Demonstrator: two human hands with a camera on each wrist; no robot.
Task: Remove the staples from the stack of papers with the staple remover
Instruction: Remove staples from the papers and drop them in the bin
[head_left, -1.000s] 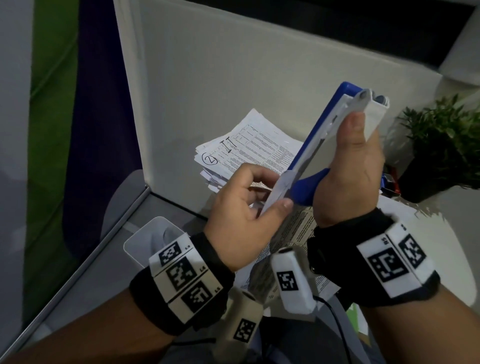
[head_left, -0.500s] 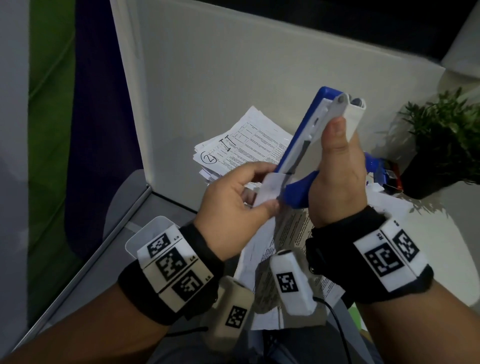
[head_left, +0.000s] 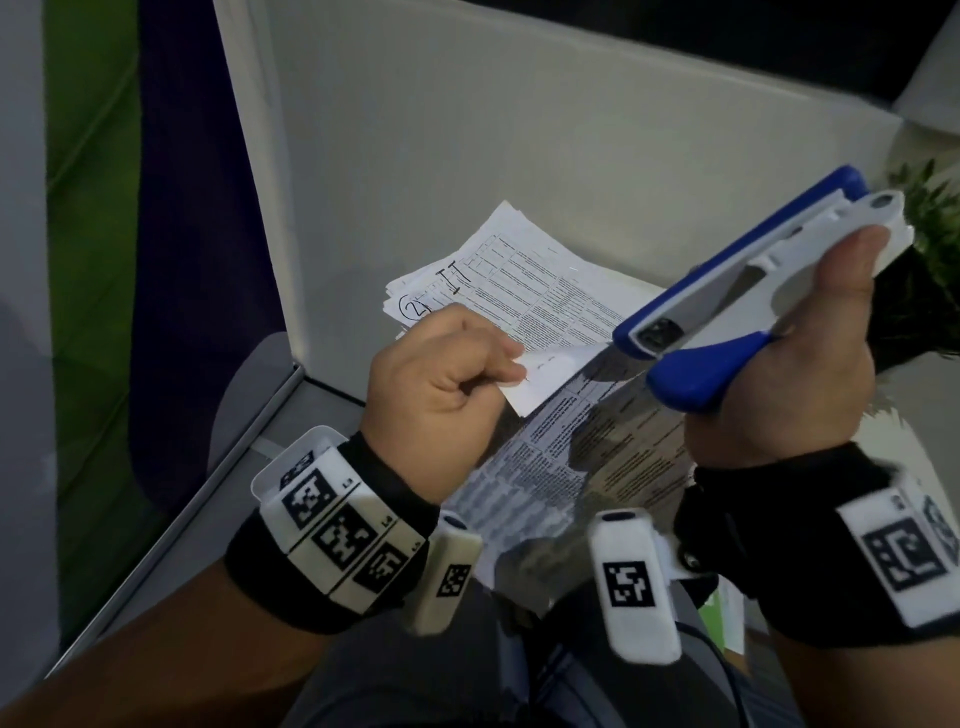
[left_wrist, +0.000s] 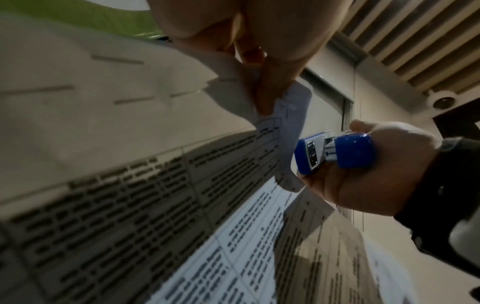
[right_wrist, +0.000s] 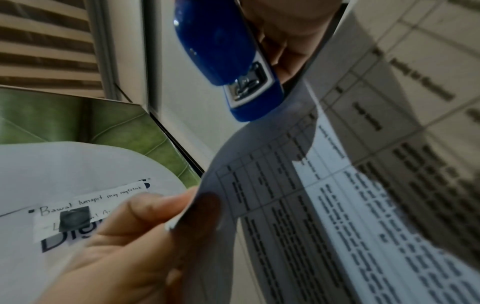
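Observation:
My left hand (head_left: 467, 379) pinches the folded-back corner (head_left: 545, 382) of a printed set of papers (head_left: 597, 457) held over my lap; small staple marks show on that corner. My right hand (head_left: 810, 364) grips a blue and white staple remover (head_left: 748, 280), its nose (head_left: 654, 335) pointing at the corner from a short distance to the right, not touching it. In the left wrist view the remover's nose (left_wrist: 311, 152) sits beside the curled corner (left_wrist: 288, 115). The right wrist view shows the metal jaws at the tip (right_wrist: 246, 86) just above the page edge (right_wrist: 259, 144).
A second stack of printed papers (head_left: 509, 275), marked with a circled 2, lies against the white partition (head_left: 467, 130). A potted plant (head_left: 930, 218) stands at the far right behind my right hand. The table's metal edge (head_left: 208, 483) runs along the left.
The staple remover has pulled away to the right and tilted flatter, off the corner it was on. My left hand still holds the corner, which now shows bent back.

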